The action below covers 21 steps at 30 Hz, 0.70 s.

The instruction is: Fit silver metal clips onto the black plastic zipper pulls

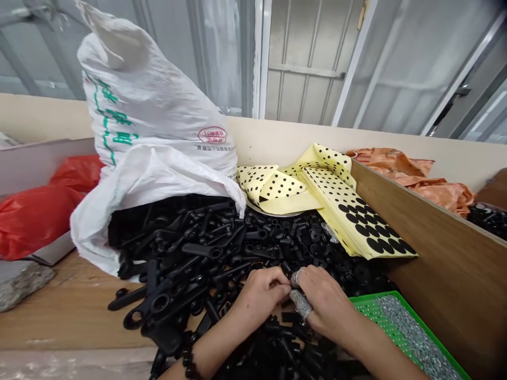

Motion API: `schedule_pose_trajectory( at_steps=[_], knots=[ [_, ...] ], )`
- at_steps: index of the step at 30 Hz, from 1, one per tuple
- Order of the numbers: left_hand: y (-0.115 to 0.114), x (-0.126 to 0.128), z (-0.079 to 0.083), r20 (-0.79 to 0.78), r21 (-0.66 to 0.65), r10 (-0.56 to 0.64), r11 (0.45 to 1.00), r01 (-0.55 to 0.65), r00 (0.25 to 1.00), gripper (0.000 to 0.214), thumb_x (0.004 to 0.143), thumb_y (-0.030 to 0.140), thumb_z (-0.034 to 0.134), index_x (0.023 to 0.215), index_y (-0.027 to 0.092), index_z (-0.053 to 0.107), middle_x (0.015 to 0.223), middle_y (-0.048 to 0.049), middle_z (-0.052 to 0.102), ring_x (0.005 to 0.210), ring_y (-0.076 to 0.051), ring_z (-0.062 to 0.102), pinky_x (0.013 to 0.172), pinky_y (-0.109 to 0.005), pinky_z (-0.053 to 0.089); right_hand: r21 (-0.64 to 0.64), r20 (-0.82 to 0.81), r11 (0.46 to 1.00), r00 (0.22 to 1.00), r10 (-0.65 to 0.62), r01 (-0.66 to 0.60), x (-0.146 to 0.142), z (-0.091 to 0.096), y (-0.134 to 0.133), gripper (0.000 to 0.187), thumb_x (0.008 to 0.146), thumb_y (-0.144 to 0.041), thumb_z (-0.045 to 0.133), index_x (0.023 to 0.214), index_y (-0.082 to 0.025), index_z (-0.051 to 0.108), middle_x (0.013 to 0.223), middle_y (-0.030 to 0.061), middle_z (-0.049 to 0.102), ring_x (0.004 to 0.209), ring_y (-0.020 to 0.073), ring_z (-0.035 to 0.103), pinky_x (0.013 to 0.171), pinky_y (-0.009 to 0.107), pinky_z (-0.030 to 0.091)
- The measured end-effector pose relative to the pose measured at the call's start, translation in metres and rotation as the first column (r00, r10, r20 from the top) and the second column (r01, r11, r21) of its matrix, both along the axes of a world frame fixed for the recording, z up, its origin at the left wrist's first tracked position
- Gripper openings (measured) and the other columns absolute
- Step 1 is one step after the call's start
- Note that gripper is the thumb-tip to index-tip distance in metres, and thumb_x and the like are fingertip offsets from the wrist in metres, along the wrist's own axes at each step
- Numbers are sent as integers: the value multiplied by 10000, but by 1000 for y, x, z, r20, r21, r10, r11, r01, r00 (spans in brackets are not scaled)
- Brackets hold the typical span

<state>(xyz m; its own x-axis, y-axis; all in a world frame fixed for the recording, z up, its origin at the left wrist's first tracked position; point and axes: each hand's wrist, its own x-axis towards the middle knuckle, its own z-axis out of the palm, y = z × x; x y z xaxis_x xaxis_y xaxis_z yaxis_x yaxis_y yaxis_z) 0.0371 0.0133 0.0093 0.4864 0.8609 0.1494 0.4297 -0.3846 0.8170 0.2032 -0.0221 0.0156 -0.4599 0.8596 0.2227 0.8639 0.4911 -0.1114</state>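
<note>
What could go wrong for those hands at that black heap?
The heap of black plastic parts reaches the near edge of the wooden table, so pieces might slide off. Anything slipping from the left hand or right hand could vanish among look-alike parts. The yellow paper sheets with black dots lean on the heap and may slip.

Two bare hands show, with no sleeves on either forearm as far as the frame reaches. The left hand (261, 295), the one farther from the green tray (366, 310), has a bracelet (189, 360) of round, dark, glossy beads strung close together around its wrist. The right hand (325, 309), just beside the tray, wears two grey speckled finger covers: one finger cover (297, 276) caps a fingertip on the side away from the tray, and a second cover (301, 305), longer and tube-shaped, sheathes another digit below it. No rings or watch show.
</note>
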Motion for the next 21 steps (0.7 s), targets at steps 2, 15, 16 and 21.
schedule_pose_trajectory(
  at_steps=[2,15,16,21],
  knots=[
    [5,0,-1,36,-37,10,999,-9,999,157,742,158,444,655,138,573,571,8,591,540,-126,544,507,-203,418,-12,-80,1000,997,-14,13,2,0,0,96,767,-93,398,753,-180,438,747,40,504,682,180,430,616,291,306],
    [49,-9,12,-330,220,25,974,51,944,130,782,149,471,779,170,598,788,-60,630,841,-234,542,783,-355,411,-215,-380,974,913,-148,69,17,5,5,294,557,31,304,688,-223,235,692,-24,410,622,136,391,567,235,292],
    [51,-6,9,-378,240,23,968,74,926,128,777,134,475,745,172,593,781,-69,627,854,-245,533,796,-370,404,-220,-372,972,915,-157,78,18,3,5,287,565,29,304,686,-223,239,694,-23,413,625,136,396,572,236,294],
    [54,12,-12,-514,256,-12,952,166,858,138,718,32,502,710,150,573,812,-132,628,913,-288,515,835,-433,388,-216,-327,970,928,-176,108,20,-2,7,272,583,27,313,679,-219,250,692,-21,422,618,133,404,569,236,288]
  ],
)
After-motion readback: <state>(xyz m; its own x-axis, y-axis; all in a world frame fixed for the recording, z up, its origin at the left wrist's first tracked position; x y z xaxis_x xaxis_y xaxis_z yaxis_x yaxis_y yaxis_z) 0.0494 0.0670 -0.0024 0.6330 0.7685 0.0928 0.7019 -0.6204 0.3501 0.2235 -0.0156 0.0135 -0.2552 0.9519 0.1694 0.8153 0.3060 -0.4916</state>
